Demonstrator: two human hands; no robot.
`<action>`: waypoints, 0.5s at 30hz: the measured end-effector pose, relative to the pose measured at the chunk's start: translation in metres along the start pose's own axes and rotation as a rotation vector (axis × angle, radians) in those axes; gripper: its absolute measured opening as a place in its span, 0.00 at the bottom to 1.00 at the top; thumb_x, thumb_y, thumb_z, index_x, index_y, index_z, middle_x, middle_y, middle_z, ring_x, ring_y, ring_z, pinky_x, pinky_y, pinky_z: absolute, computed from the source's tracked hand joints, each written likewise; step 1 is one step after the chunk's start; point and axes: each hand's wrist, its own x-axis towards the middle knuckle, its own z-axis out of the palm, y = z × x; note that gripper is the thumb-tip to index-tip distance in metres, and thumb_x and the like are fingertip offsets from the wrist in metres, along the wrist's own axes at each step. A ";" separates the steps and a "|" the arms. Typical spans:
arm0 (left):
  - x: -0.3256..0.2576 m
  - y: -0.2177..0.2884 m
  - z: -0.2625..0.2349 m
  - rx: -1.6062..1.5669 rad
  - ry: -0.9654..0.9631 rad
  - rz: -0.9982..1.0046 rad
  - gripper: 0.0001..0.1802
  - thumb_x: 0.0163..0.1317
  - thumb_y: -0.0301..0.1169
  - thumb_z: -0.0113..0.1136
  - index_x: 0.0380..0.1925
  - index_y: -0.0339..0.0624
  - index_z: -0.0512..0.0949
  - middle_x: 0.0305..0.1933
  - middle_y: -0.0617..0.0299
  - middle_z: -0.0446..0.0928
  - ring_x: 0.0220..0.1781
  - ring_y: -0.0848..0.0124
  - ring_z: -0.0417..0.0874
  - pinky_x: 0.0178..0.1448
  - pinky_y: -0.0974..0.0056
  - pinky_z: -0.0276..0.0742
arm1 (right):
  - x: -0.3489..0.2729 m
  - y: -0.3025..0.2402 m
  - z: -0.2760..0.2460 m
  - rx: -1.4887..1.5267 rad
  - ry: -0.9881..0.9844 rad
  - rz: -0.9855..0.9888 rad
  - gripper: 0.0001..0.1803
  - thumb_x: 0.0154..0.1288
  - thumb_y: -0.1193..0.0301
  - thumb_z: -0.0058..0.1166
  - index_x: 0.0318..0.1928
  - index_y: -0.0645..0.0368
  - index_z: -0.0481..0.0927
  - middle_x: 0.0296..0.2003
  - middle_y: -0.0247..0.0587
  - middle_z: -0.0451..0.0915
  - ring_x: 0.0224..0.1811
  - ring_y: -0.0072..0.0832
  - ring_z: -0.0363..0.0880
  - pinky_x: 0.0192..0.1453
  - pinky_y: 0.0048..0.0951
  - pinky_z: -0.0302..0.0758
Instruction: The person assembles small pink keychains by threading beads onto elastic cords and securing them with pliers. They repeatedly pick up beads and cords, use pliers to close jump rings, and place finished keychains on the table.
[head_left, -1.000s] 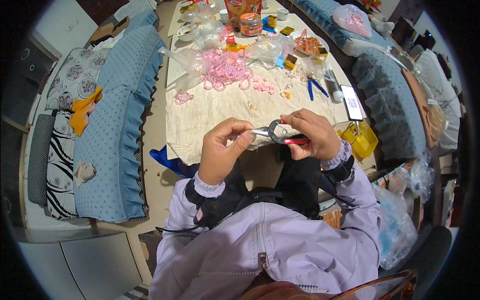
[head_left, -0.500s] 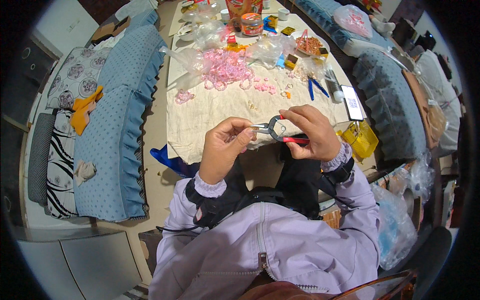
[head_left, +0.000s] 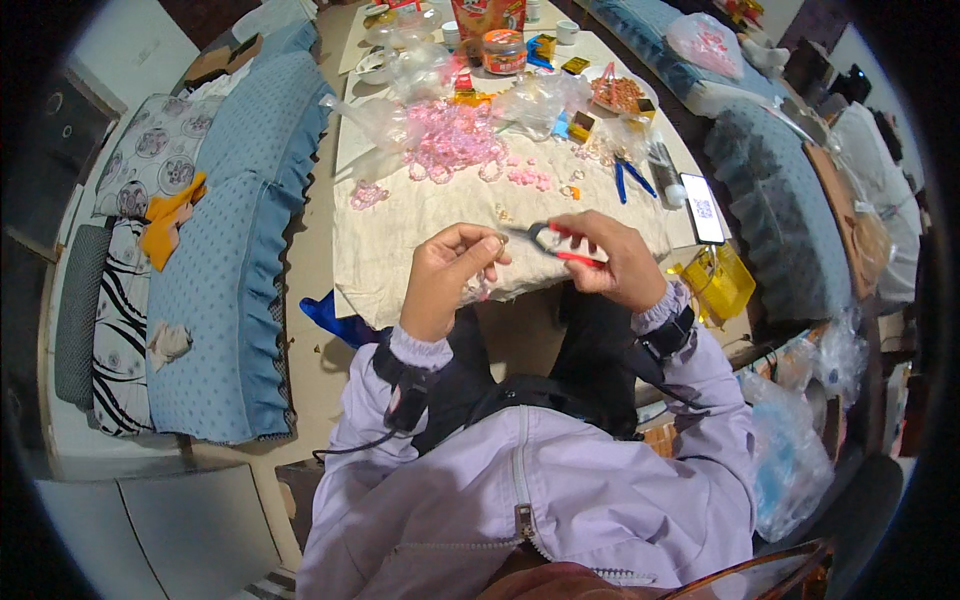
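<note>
pink beads in a heap: apparently the done part; lying at the far side of the cloth, ending in small rings along the near edge.
small clump: set apart, left of the heap; looks made up too, though too small to be sure.
loose beads: lying just right of the heap, seemingly unstrung and left over for use.
gold bits: scattered nearer the hands, apparently unused as well.
pink piece: hanging below the left fingertips, over the cloth's near edge; mostly hidden, probably part-worked, cannot tell how far.
left hand: pinched together, thumb against forefinger, clamped on the pink piece.
right hand: wrapped round the red handles of the pliers, closed on them.
pliers: pointed toward the left fingertips, with handles spread somewhat; blurred at the tip, so cannot tell whether parted or together there, nor whether touching the piece.
blue cutters: laid on the cloth, well apart from both hands.
</note>
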 end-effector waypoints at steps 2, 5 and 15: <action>0.008 -0.009 -0.007 -0.042 0.060 -0.037 0.11 0.68 0.32 0.62 0.44 0.35 0.82 0.39 0.58 0.86 0.31 0.79 0.81 0.33 0.74 0.73 | 0.001 0.027 0.004 -0.100 0.094 0.016 0.25 0.56 0.64 0.62 0.54 0.60 0.79 0.41 0.48 0.80 0.41 0.41 0.81 0.47 0.36 0.78; 0.017 -0.020 -0.019 -0.064 0.087 -0.099 0.14 0.70 0.34 0.60 0.47 0.33 0.81 0.44 0.53 0.85 0.38 0.73 0.85 0.38 0.71 0.79 | -0.008 0.076 0.004 -0.315 0.114 0.116 0.26 0.57 0.62 0.63 0.54 0.61 0.78 0.45 0.50 0.80 0.48 0.44 0.80 0.53 0.40 0.75; 0.027 -0.033 -0.024 -0.077 0.109 -0.166 0.15 0.70 0.33 0.60 0.47 0.32 0.83 0.44 0.56 0.85 0.42 0.72 0.86 0.39 0.73 0.75 | -0.003 0.084 0.031 -0.319 0.223 -0.047 0.20 0.56 0.73 0.65 0.52 0.55 0.81 0.49 0.45 0.80 0.51 0.43 0.79 0.55 0.39 0.76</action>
